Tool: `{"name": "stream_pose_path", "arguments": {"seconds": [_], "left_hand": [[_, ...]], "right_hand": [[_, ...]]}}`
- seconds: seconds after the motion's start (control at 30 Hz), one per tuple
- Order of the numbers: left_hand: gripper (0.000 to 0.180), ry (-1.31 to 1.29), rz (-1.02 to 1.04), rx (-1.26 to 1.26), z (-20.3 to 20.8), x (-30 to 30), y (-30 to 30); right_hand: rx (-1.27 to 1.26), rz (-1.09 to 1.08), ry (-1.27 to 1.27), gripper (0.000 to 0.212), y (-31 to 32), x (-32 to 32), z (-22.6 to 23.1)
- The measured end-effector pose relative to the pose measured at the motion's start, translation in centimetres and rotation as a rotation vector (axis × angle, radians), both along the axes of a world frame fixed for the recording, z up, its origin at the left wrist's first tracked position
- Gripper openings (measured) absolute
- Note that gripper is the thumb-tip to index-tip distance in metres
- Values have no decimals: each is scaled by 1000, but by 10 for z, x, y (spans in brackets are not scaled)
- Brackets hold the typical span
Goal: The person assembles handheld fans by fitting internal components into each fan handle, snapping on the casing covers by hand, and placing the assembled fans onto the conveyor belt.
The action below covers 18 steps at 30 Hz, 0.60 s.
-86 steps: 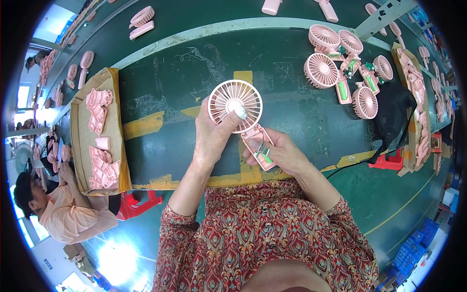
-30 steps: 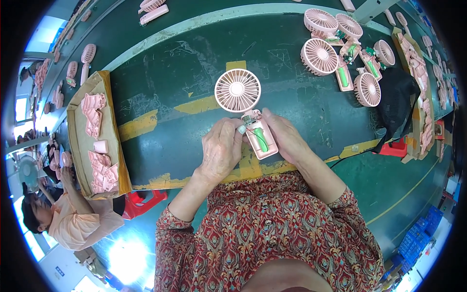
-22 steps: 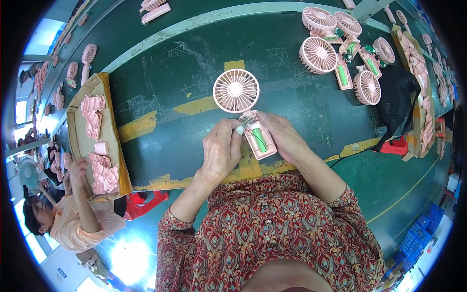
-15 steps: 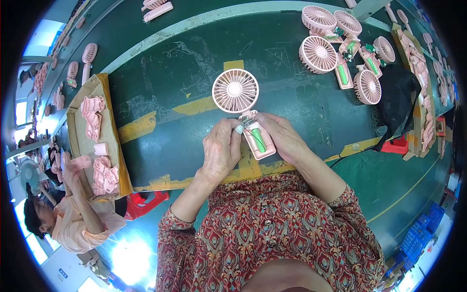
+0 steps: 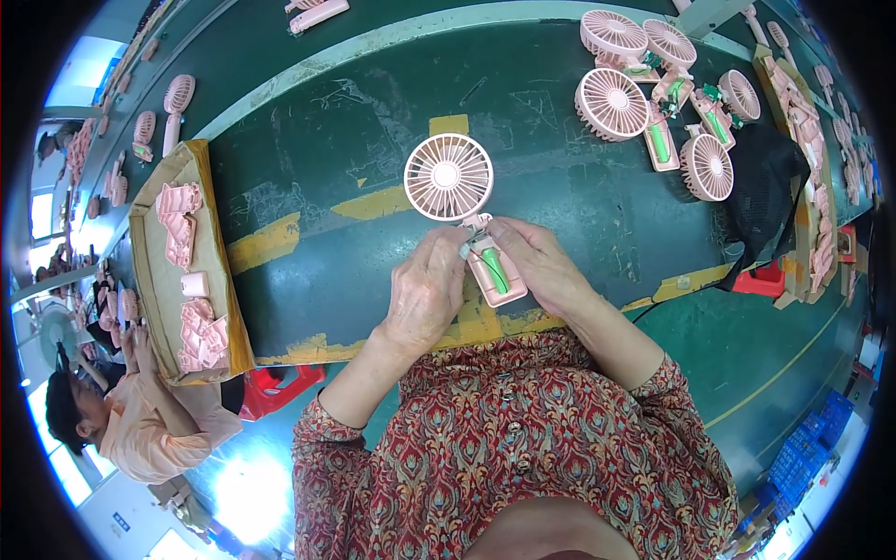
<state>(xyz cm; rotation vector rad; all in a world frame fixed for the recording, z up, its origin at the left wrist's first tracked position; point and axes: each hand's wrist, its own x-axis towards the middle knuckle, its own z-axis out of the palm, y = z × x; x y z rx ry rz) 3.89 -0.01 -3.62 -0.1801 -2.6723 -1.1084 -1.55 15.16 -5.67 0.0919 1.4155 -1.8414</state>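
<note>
A pink handheld fan (image 5: 449,177) lies in front of me with its round grille pointing away. Its handle is uncovered, showing a green battery (image 5: 495,271) and wires inside the pink shell. My left hand (image 5: 426,291) is closed at the left of the neck, fingertips pinching by the small connector and wires there. On the other side, my right hand (image 5: 541,266) grips the handle's upper right edge, with the thumb near the neck. Fingertips cover part of the neck joint.
Several unfinished fans (image 5: 611,105) with bare batteries are grouped at the far right, beside a black mesh bag (image 5: 761,191). A cardboard tray (image 5: 154,271) of pink shell parts stands at left, where a co-worker (image 5: 154,411) sits. Finished-looking fans lie on the belt (image 5: 392,23) beyond.
The fan head has shifted slightly left. My left fingers have moved inward over the white connector. The co-worker's hands have lowered, and items on the far belt have moved right.
</note>
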Motion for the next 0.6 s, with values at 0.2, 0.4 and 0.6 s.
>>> {"name": "stream_pose_path", "arguments": {"seconds": [0.2,0.4,0.6], "left_hand": [[39,31,-86,-65,1,-1,-4],[43,87,-95,-39,-8,-4,-8],[44,71,-117,-53,-5,-4,-8]], "right_hand": [[-25,-5,-12,35,-2,0,-2],[2,7,-1,35,-3,-1,1],[-9,29,-26,36,-1,-2,3]]}}
